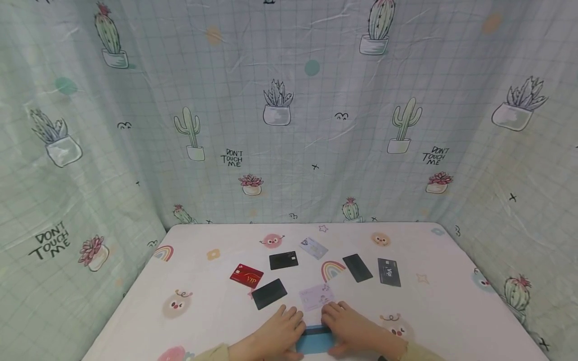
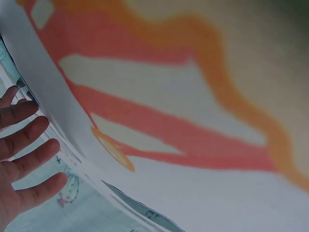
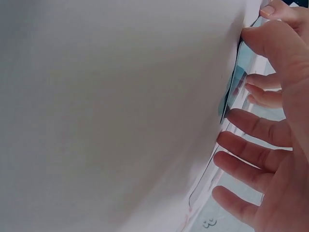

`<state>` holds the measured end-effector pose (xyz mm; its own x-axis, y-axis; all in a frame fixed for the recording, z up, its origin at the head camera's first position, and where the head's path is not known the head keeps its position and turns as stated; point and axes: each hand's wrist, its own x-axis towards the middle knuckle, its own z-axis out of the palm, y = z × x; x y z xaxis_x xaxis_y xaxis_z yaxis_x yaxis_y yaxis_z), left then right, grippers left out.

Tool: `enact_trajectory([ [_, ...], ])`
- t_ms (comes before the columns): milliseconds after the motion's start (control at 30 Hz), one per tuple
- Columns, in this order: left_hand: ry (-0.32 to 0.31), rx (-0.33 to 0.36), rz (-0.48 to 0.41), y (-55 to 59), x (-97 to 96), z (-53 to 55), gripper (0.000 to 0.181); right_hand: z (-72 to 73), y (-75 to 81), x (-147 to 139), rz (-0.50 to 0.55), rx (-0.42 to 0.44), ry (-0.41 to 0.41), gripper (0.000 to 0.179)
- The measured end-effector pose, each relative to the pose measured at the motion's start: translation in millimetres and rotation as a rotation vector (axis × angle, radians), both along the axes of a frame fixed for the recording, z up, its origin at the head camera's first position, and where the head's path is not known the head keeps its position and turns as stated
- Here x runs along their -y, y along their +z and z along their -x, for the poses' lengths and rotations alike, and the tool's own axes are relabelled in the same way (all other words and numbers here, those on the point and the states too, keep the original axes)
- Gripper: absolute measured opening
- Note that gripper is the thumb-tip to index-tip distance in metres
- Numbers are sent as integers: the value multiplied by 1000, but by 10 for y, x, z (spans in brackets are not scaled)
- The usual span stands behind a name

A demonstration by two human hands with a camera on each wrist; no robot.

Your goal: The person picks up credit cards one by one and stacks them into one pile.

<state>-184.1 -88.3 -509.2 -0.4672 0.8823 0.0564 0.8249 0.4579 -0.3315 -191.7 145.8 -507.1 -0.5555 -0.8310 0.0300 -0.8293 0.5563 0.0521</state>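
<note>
Near the front edge of the table lies a light blue bank card (image 1: 314, 344) with a dark stripe along its far side. My left hand (image 1: 277, 331) holds its left end, fingers at the far corner and thumb at the near one. My right hand (image 1: 354, 328) holds the right end the same way. In the right wrist view, thumb and index finger of the right hand (image 3: 270, 140) meet the card (image 3: 239, 72) at opposite edges, other fingers spread. The left wrist view shows the left hand's fingers (image 2: 36, 150) spread; its thumb is out of sight there.
Beyond my hands lie a pale purple card (image 1: 316, 297), a red VIP card (image 1: 246, 276), a silver card (image 1: 313, 247), a grey VIP card (image 1: 389, 272) and black cards (image 1: 269, 294), (image 1: 283, 260), (image 1: 357, 267). A patterned cloth covers the table; curtains (image 1: 289, 140) surround it.
</note>
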Motion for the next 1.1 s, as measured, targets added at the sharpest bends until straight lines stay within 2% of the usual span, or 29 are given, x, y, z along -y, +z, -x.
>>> enact_trajectory([
  [200, 10, 28, 8, -13, -15, -1, 56, 1, -17, 5, -3, 23, -22, 54],
  [467, 12, 29, 12, -31, -29, 10, 55, -3, -15, 8, 1, 0, -5, 51],
  [800, -34, -8, 7, -19, -49, 4, 49, 26, -19, 9, 30, 40, 33, 43],
  [967, -47, 6, 15, -1, -45, 13, 50, 19, -15, 19, 59, 62, 36, 41],
  [1100, -48, 45, 20, -26, -55, 16, 49, 12, -19, 25, 72, 82, 37, 42],
])
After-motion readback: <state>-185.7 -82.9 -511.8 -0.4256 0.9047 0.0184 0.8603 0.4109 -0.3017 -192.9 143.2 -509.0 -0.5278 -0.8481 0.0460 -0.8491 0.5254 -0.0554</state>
